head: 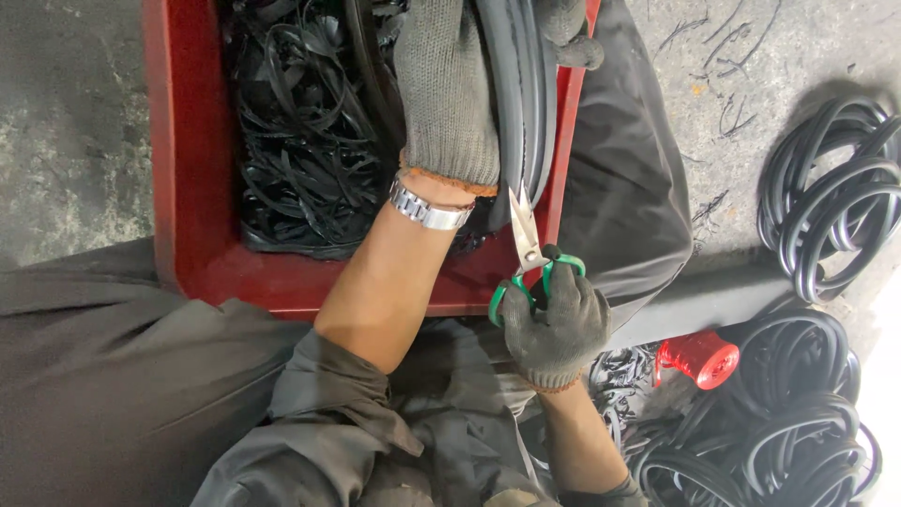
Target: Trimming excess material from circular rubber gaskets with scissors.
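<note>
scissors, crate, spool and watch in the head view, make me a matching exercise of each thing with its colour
Things:
1. scissors handles
2. crate
3. spool
4. wristwatch

Colours:
a. silver metal
b. green
c. bright red
d. dark red

Pairs: 1-b, 2-d, 3-c, 4-a

The right hand holds the scissors; the left hand, which wears the wristwatch, holds black rubber rings over the crate.

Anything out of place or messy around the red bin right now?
Thin black rubber trimmings lie scattered on the grey concrete floor right of the red plastic bin, outside it. More black offcuts fill the bin in a tangle. Nothing looks damaged.
</note>
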